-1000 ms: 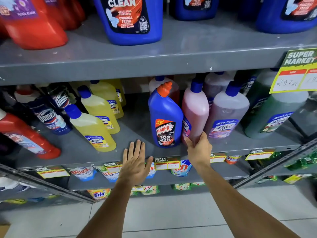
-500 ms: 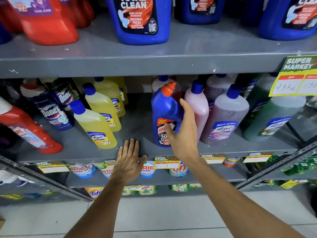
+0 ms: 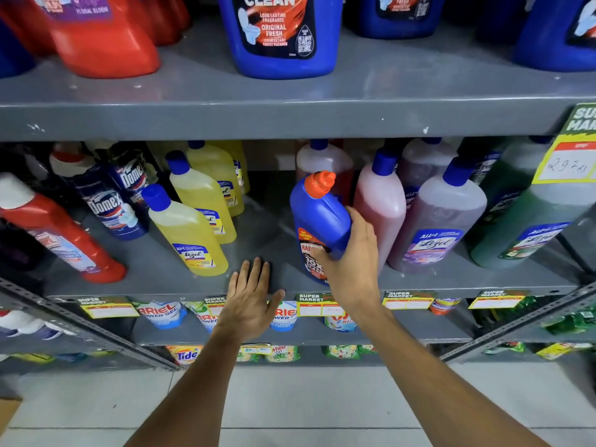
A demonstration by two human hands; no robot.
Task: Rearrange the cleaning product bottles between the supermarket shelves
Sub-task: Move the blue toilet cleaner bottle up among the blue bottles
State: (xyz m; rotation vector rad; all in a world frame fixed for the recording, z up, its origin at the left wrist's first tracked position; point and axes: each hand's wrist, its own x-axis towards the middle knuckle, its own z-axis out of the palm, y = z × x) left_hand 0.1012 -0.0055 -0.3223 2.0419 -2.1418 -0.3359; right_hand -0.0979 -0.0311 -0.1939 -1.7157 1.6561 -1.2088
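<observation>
The right hand (image 3: 350,262) is wrapped around the lower body of the blue Harpic bottle (image 3: 319,221), thumb across the front label and fingers around the bottle's right side. The bottle, with its orange cap (image 3: 319,183) above the hand, leans a little to the left on the middle shelf (image 3: 161,275); whether its base sits on the shelf or is just raised cannot be told, since the hand covers part of it. Just right of this hand, touching or nearly touching its fingers, stands a pink bottle (image 3: 382,204), and further right a purple Lizol bottle (image 3: 438,221) and a green bottle (image 3: 529,227).

The left hand (image 3: 251,301) lies flat, fingers spread and holding nothing, on the front edge of the same shelf, just left of and below the right hand. Up and to the left of it stand three yellow Lizol bottles (image 3: 187,230), and beyond them dark Domex bottles (image 3: 109,208) and a red bottle (image 3: 61,233). Above both hands, the upper shelf (image 3: 290,117) carries a large blue bottle (image 3: 283,33) and red bottles (image 3: 103,43).
</observation>
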